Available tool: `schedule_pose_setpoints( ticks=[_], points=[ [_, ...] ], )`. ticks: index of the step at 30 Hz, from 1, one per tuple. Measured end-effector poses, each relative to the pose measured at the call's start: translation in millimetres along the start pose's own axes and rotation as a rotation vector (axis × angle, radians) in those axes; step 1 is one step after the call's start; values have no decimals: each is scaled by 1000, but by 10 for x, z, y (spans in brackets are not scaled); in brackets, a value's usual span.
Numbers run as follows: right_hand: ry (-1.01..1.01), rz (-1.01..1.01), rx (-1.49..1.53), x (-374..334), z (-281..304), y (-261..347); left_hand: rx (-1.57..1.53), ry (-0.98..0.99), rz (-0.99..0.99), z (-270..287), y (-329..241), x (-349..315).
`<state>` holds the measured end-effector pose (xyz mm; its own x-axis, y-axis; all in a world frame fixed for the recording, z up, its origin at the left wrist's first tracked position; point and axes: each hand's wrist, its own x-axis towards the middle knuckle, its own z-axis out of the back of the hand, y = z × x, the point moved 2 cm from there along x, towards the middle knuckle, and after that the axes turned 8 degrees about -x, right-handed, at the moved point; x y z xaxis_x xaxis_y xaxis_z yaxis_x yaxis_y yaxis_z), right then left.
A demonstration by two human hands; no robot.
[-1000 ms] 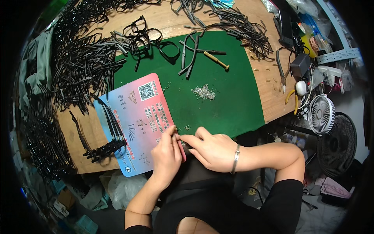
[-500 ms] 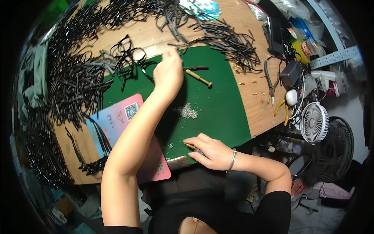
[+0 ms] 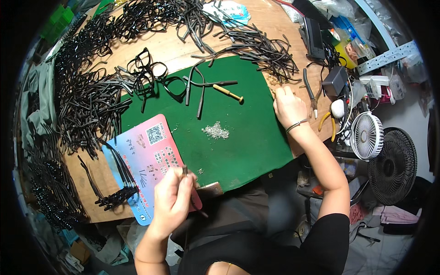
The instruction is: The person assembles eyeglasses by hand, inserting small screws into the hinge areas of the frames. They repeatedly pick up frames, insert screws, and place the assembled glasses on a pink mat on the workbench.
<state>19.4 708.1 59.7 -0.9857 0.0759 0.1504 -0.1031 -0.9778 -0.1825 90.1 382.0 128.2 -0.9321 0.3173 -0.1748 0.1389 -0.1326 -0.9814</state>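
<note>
A dark eyeglass temple [image 3: 184,170] is pinched between the thumb and fingers of my left hand [image 3: 172,198], its end poking up over the pink and blue printed card [image 3: 160,123]. My right hand [image 3: 290,109] rests at the right edge of the green mat [image 3: 247,142], by a small heap of gold-coloured bits [image 3: 277,79]. Its fingers are bent together, and what they hold is hidden. A brass rod tool [image 3: 228,93] lies on the mat near loose dark temples [image 3: 200,103]. A small pile of tiny silvery parts [image 3: 216,131] sits mid-mat.
Black eyeglass frames [image 3: 142,18] and many temples [image 3: 82,110] crowd the left and far side. Pliers [image 3: 310,94], yellow-handled cutters [image 3: 326,124], a white fan [image 3: 366,136] and a black fan [image 3: 393,165] stand to the right. A metal block [image 3: 211,189] lies at the mat's near edge.
My left hand has come back from the far temples to the near edge with a temple. My right hand has moved from the near edge to the gold bits; its brass-coloured tool no longer shows.
</note>
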Motion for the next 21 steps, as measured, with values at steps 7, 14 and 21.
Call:
schedule_pose_setpoints(
  ticks=[7,14,21],
  points=[
    [-105,16,89,-51,359,-98,-285,34,162,-10,229,-195],
    [522,254,1221,-640,1029,981,-434,217,305,-327,317,-274],
    [501,76,1510,-840,963,1420,-802,102,251,-357,350,-383]
  ],
)
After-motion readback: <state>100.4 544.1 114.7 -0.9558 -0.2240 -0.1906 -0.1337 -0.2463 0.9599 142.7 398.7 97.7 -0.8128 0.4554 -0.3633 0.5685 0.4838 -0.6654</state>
